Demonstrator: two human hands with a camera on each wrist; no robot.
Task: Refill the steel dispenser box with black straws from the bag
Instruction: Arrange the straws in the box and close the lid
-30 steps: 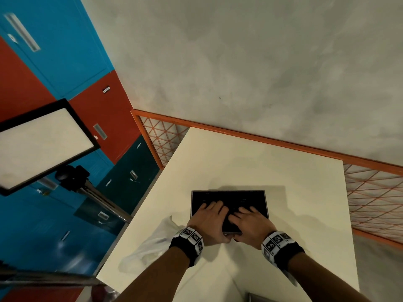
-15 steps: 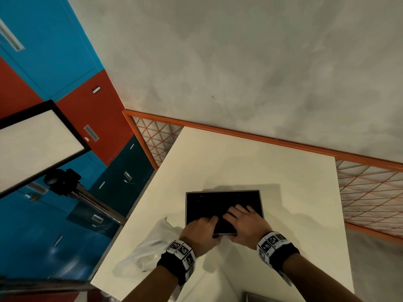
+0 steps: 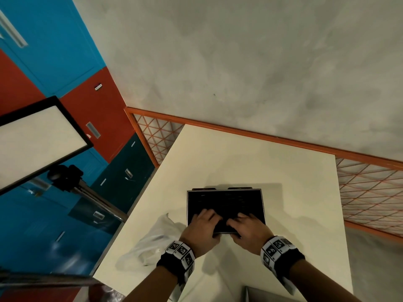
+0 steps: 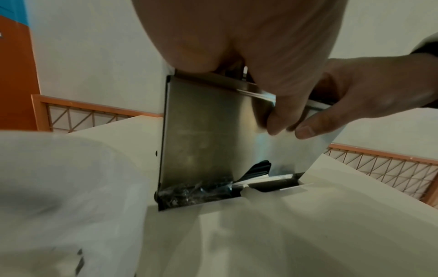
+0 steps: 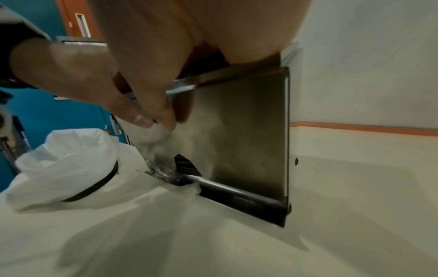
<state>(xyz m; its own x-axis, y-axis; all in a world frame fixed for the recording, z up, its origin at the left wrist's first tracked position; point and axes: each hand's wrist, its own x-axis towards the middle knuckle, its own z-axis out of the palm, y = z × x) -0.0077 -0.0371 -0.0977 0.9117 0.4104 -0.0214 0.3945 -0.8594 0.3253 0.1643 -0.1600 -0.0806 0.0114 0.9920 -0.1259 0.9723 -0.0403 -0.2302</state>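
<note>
At about eight o'clock on the cream-coloured rectangular table (image 3: 250, 162) lay the crumpled white plastic bag (image 3: 152, 238), with one black straw (image 5: 99, 184) lying across its folds in the right wrist view. Just right of it, near six o'clock of the tabletop, stood the open rectangular steel dispenser box (image 3: 225, 205), its inside filled dark with black straws (image 3: 224, 200); its brushed steel front wall (image 4: 201, 135) rose upright from the table, and more straws showed in the slot along its foot. The left hand (image 3: 201, 231) lay over the box's near rim at seven o'clock, fingers reaching onto the straws and thumb down against the front wall, gripping the rim. The right hand (image 3: 249, 231), beside it at five o'clock, held the rim the same way; the two thumbs nearly met on the steel face. Whether the fingers pressed the straws or only rested on them was hard to tell.
</note>
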